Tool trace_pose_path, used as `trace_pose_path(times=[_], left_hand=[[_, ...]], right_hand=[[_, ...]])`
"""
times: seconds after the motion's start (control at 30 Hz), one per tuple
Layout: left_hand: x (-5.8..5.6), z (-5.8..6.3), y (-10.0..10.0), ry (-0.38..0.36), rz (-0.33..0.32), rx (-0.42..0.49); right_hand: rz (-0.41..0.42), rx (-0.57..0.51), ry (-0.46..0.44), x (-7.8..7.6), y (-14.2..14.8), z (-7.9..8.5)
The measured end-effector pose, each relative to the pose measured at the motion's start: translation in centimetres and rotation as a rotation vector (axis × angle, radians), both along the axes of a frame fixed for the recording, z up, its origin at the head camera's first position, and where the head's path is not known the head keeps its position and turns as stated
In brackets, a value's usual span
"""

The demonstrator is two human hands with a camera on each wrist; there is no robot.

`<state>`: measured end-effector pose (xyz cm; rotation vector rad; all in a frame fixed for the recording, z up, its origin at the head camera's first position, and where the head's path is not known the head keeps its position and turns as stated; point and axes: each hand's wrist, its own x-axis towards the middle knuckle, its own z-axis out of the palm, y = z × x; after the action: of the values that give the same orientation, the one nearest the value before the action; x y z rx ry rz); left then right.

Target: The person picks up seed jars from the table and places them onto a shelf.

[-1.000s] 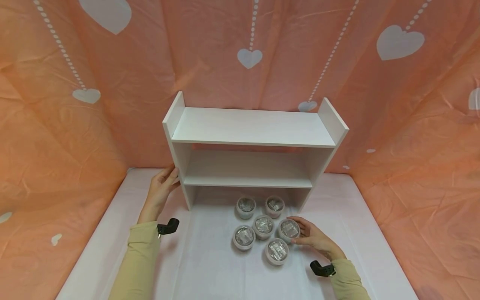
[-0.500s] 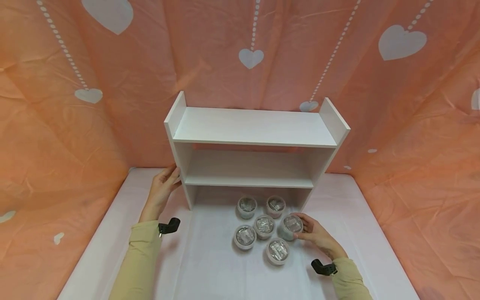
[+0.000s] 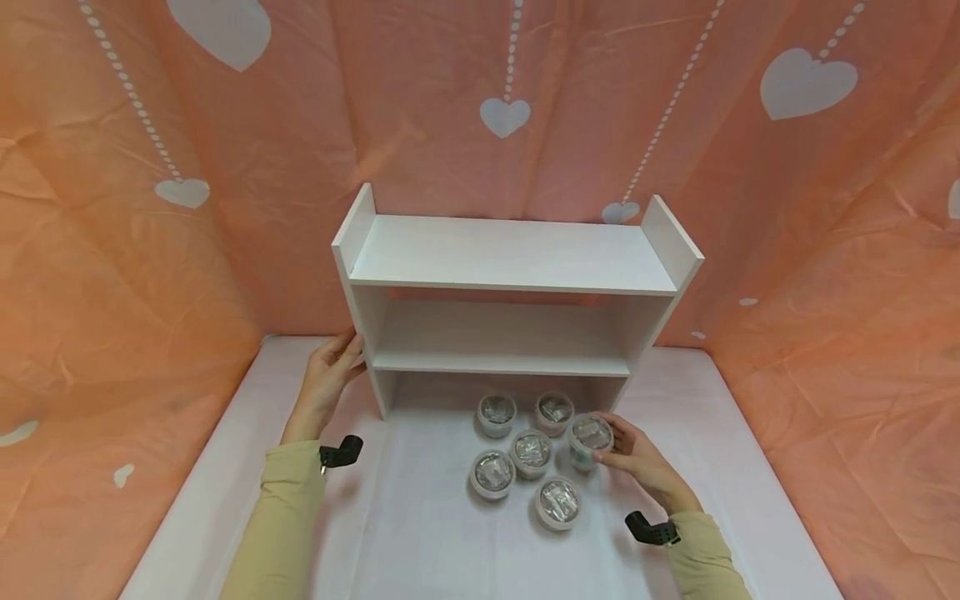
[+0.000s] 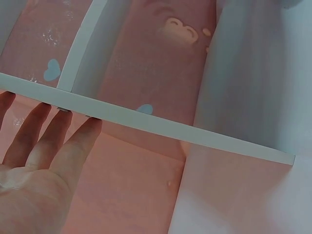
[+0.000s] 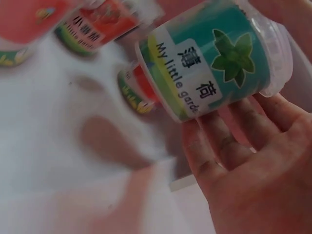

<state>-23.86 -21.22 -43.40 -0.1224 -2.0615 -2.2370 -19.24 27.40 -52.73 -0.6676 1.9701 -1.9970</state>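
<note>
My right hand [image 3: 645, 467] grips a lidded planting cup [image 3: 590, 440], fingers and thumb around its side. In the right wrist view, that planting cup [image 5: 195, 80] tilts in the hand [image 5: 258, 165] above the table; its teal label reads "My little garden" with a green leaf. Several similar cups stand left of it on the table, among them a cup [image 3: 532, 452] beside it and a front cup [image 3: 558, 502]. My left hand [image 3: 326, 385] touches the left side panel of a white shelf [image 3: 510, 254]; its fingertips meet the panel edge in the left wrist view.
The white table [image 3: 427, 533] extends around the cups and shelf. An orange-pink curtain [image 3: 427, 100] with heart prints hangs behind and on both sides. The shelf has a top board and a middle board [image 3: 498, 337], with side panels standing on the table.
My right hand has lifted the planting cup off the table and moved it slightly back and right. The left hand stays at the shelf's side.
</note>
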Motion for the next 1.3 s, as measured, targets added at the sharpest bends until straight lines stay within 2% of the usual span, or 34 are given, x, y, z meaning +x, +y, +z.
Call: trace_pose_path(times=[0.2,0.4,0.6,0.8,1.13,1.3], left_hand=[[0.0,0.0,0.0,-0.009,0.0,-0.003],[-0.1,0.0,0.0,-0.013,0.011,-0.007],[-0.1,0.1,0.0,-0.007,0.006,-0.007],[0.1,0.1,0.1,-0.007,-0.007,-0.006],[0.1,0.1,0.0,-0.007,-0.012,0.005],[0.0,-0.1,-0.1,-0.003,-0.011,-0.001]], right_hand=[[-0.022,-0.007,0.003,0.1,-0.4,1.8],[-0.025,0.039,0.047,-0.3,-0.9,3.6],[0.005,0.044,0.095,-0.5,-1.6,5.4],[0.029,0.04,0.104,-0.7,-2.3,6.8],[0.065,0.045,0.147,-1.9,-3.5,9.2],[0.018,0.08,0.13,-2.2,-4.6,10.6]])
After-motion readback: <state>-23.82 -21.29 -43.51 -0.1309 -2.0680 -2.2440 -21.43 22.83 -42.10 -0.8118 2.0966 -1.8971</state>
